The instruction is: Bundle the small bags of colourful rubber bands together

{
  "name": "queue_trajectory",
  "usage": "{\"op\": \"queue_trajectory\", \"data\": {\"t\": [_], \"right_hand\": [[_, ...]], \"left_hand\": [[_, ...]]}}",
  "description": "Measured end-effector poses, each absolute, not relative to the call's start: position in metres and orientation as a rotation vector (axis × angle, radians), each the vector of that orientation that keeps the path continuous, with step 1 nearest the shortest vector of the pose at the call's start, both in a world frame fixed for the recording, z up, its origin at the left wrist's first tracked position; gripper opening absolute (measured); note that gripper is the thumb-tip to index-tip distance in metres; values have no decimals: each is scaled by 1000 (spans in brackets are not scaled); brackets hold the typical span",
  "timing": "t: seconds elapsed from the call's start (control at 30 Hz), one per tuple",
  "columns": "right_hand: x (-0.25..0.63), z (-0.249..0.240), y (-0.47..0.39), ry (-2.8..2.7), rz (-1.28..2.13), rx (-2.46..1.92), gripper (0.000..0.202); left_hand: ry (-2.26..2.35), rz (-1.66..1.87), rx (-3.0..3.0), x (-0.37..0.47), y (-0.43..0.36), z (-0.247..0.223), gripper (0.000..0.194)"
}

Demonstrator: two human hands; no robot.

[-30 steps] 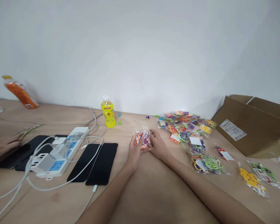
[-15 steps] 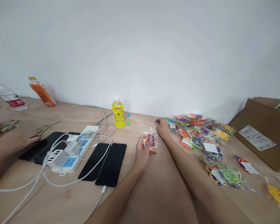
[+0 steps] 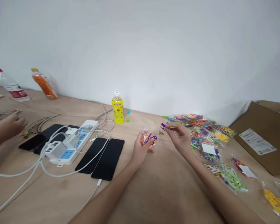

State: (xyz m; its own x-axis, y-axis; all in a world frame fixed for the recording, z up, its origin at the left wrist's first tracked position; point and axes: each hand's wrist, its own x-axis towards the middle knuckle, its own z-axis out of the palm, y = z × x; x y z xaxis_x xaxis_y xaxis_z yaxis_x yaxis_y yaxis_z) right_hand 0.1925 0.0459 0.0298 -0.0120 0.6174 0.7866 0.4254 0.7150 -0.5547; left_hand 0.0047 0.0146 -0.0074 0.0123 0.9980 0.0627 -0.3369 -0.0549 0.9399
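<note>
My left hand [image 3: 140, 149] is closed around a clear plastic bag [image 3: 150, 140] of orange and purple plastic pieces, held just above the table. In my right hand [image 3: 180, 138], thumb and fingers pinch a small purple plastic piece [image 3: 163, 126], raised to the right of the bag. Behind and beside my right hand lies a pile of clear bags [image 3: 200, 124] with colourful plastic pieces inside, some carrying white labels. A small brown patch [image 3: 161, 133] shows on the table between my hands; I cannot make out what it is.
A yellow drink bottle [image 3: 118, 109] stands near the wall, small blue and green bits beside it. On the left are black phones [image 3: 108, 158], a white power strip [image 3: 80, 144] and loose cables. Another person's hand [image 3: 12, 124] holds thin strands. A cardboard box [image 3: 259, 143] sits far right.
My right hand has lifted off the table near the wall and come nearer, turning, with the purple piece now plainly visible. My left hand keeps the bag. The other person's hand has shifted left.
</note>
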Motion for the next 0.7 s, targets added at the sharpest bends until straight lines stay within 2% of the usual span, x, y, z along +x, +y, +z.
{"op": "queue_trajectory", "data": {"t": [0.17, 0.27, 0.33, 0.47, 0.7], "right_hand": [[186, 47, 27, -1846, -86, -698, 21], [190, 51, 32, -1715, -64, -808, 12], [197, 53, 38, -1647, 87, -873, 5], [210, 59, 45, -1823, 575, -863, 22], [224, 72, 41, -2012, 957, -888, 31]], "left_hand": [[945, 1345, 1052, 6, 12, -6, 70], [913, 1318, 1091, 7, 11, -6, 72], [876, 1296, 1124, 8, 11, -7, 71], [840, 1256, 1184, 9, 12, -10, 69], [797, 1148, 1226, 8, 9, -9, 67]]}}
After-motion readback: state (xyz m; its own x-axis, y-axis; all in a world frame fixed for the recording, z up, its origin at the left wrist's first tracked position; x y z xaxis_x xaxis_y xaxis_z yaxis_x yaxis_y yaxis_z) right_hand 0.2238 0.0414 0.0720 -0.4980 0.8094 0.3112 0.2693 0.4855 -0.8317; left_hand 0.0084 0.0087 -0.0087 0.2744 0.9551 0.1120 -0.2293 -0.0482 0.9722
